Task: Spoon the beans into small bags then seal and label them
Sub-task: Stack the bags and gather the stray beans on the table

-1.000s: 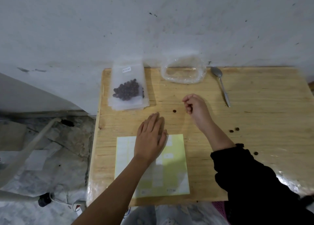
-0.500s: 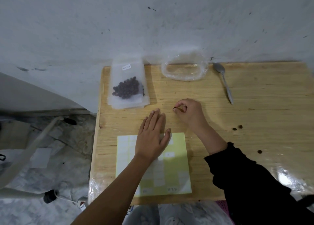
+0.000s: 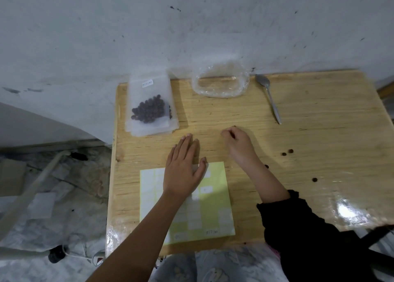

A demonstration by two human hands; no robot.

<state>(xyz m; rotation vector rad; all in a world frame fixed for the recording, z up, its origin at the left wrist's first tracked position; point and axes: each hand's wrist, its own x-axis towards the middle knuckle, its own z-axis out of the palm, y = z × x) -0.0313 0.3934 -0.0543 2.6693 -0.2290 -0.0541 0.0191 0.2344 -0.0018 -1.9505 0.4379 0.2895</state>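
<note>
Pale small bags (image 3: 152,124) lie stacked at the table's back left; the top one holds dark beans (image 3: 149,111) and bears a small written label (image 3: 147,83). A yellow label sheet (image 3: 213,209) lies near the front edge. My left hand (image 3: 183,168) rests flat, palm on the sheet's top edge and fingers on the wood. My right hand (image 3: 238,143) is curled in the middle of the table, with a dark bean (image 3: 234,126) showing at the top edge of its fingers. Loose beans (image 3: 286,152) lie to its right. A metal spoon (image 3: 269,98) lies at the back.
A clear plastic container (image 3: 220,83) with nothing visible in it stands against the wall between the bags and the spoon. The wooden table (image 3: 319,122) has a plastic-covered glossy front right corner. Left of the table the floor drops away, with a pipe and cloth.
My right hand reached left to a single bean on the wood, pinched it and drew back to the right; that bean is gone from its spot. My left hand stayed flat.
</note>
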